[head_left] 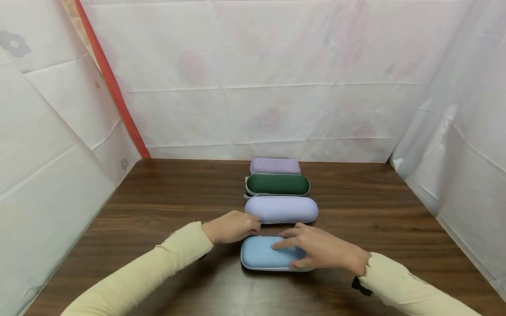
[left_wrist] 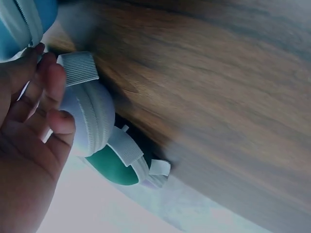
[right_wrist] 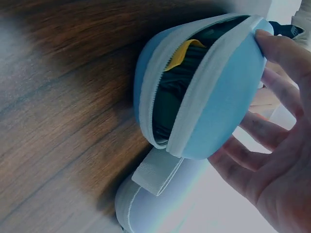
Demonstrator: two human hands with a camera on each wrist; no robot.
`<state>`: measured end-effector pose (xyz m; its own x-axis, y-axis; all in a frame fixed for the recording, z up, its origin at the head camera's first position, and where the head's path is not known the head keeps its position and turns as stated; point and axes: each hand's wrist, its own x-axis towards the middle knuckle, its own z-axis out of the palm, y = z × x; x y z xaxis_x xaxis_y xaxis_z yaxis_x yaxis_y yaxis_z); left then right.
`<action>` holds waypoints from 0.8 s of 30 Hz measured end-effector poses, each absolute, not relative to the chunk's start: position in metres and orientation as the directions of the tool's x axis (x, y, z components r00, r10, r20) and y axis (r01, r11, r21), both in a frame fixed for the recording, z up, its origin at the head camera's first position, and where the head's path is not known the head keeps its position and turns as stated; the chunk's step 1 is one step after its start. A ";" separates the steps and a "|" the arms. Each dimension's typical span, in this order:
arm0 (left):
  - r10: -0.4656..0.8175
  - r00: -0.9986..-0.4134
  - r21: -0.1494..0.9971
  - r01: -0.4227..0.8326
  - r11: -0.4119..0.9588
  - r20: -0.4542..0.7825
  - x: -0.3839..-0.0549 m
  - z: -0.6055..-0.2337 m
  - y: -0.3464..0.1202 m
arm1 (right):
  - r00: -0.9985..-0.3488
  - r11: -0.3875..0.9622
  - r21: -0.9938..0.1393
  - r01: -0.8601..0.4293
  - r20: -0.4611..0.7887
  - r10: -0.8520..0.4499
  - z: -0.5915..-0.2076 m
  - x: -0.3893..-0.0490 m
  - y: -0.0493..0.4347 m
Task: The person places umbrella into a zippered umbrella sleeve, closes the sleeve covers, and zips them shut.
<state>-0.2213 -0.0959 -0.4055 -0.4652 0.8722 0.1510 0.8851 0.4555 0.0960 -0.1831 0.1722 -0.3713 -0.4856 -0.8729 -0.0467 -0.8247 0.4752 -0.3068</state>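
A light blue zip case (head_left: 257, 254) lies nearest on the table. My left hand (head_left: 233, 227) is at its far left corner, thumb and fingertips pinching at the end of the zipper (left_wrist: 32, 41); the pull itself is hidden by them. My right hand (head_left: 322, 248) rests on the right part of the lid, fingers spread and fairly straight, thumb toward the near edge. In the right wrist view, the zipper gapes at this end, with dark folded contents (right_wrist: 167, 104) and a yellow strip (right_wrist: 182, 54) inside.
Beyond the blue case, a lavender case (head_left: 282, 210), a dark green case (head_left: 278, 184) and a purple case (head_left: 275, 166) lie in a row on the brown wooden table (head_left: 178, 188). White patterned sheets (head_left: 253, 79) hang round the back and sides.
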 end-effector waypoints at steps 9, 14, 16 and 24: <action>0.896 -0.386 -0.052 0.913 0.405 0.219 -0.220 -0.414 -0.104 | -0.486 0.471 -0.314 -0.824 -0.035 -0.873 -0.375 -0.185 0.171; 0.891 -0.411 -0.032 0.905 0.424 0.194 -0.218 -0.413 -0.112 | -0.487 0.466 -0.324 -0.823 -0.017 -0.873 -0.377 -0.188 0.173; 0.884 -0.433 -0.002 0.898 0.440 0.176 -0.217 -0.413 -0.115 | -0.487 0.463 -0.322 -0.826 -0.006 -0.874 -0.378 -0.188 0.173; 0.865 -0.470 0.057 0.882 0.468 0.172 -0.212 -0.413 -0.128 | -0.476 0.436 -0.311 -0.845 0.061 -0.877 -0.380 -0.190 0.174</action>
